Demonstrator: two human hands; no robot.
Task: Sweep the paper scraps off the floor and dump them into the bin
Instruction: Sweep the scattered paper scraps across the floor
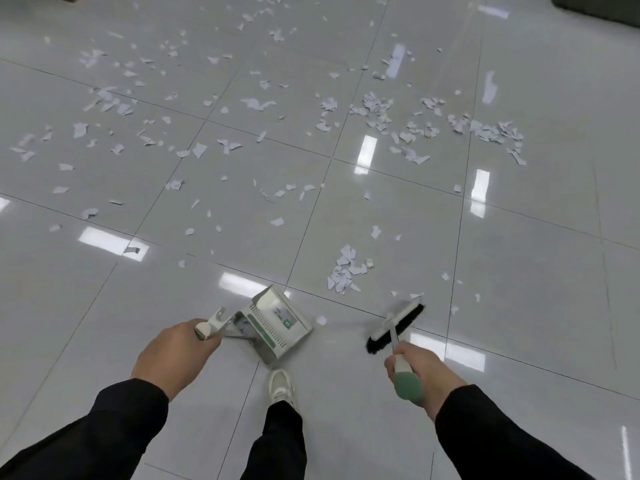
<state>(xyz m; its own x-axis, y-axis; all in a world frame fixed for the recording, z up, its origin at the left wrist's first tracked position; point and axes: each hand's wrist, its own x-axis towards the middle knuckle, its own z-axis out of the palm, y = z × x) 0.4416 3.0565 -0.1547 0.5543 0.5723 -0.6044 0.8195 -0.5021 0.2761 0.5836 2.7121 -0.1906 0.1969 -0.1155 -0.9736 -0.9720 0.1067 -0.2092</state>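
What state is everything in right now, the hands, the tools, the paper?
Left hand: grips the dustpan handle.
Right hand: grips the broom handle.
Dustpan: on the floor, a few scraps inside.
Broom: bristles down at the floor, blurred.
Scraps: mostly unswept, scattered widely.
Floor: glossy tiles.

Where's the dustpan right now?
Head view, low centre: the dustpan sits on the floor ahead of the shoe, its handle held by the left hand.
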